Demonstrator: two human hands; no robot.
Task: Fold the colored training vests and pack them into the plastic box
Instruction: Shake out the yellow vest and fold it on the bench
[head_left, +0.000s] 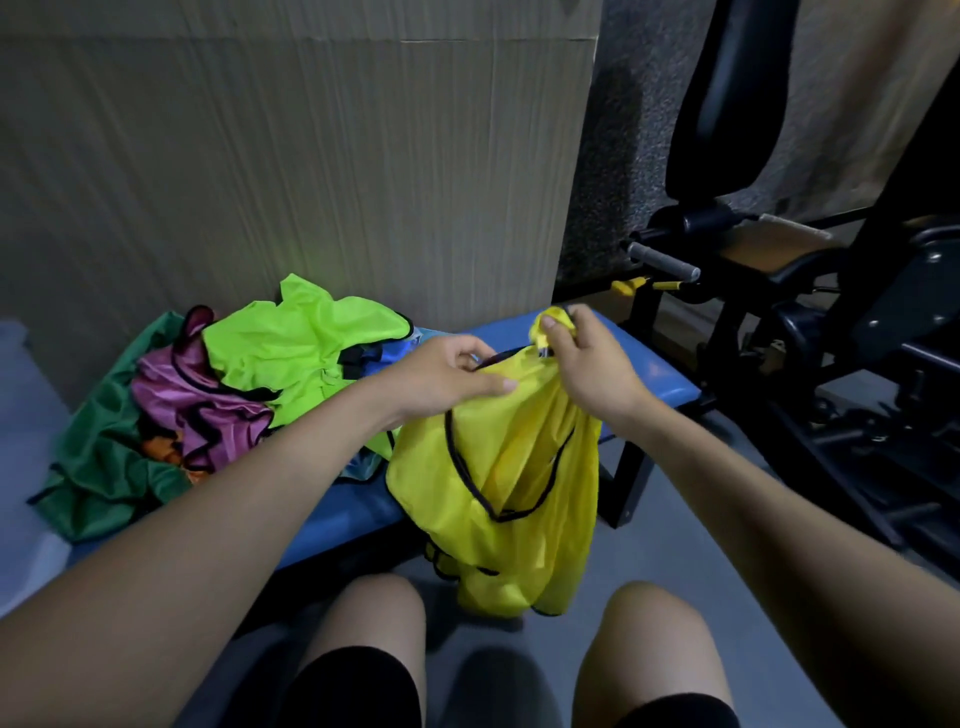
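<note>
At the bottom of the frame, 2 knees are cut off by the edge. Above them at centre, a yellow vest (514, 467) hangs bunched, its lower folds hard to read. The left hand (447, 374) pinches its top edge; the right hand (587, 358) grips a gathered strap higher. Further back at left, a pile of vests (218, 395) lies on a blue bench (654, 364), partly hidden by the left forearm.

six vests (498, 467), one bench (660, 374)
</note>
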